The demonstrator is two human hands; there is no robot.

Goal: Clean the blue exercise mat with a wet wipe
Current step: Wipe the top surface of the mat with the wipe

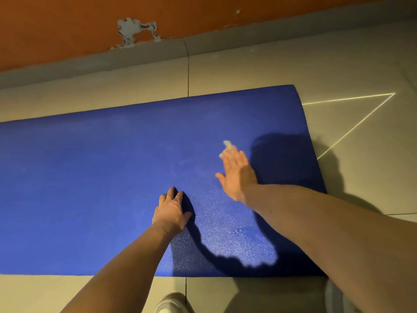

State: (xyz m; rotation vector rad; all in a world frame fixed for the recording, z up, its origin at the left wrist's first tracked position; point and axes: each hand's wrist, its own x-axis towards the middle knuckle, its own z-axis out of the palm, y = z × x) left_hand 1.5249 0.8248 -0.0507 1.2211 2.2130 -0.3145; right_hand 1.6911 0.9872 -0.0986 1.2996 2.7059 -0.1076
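My right grip [234, 172], fingers straight, presses the wipe [226, 145] onto the mat [90, 188]; my left grip [171, 211] rests flat mid-mat, holding nothing.

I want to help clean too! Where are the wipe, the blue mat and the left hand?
wet wipe [227, 145]: head view, on its white end that sticks out.
blue mat [90, 177]: head view, on a bare part of its top.
left hand [172, 211]: head view, on the back of the hand.

The blue mat [101, 177] under me is matt, fine-grained foam. The floor tiles [248, 71] look smooth and faintly glossy. At eleven o'clock, orange wall paint [67, 23] flakes.
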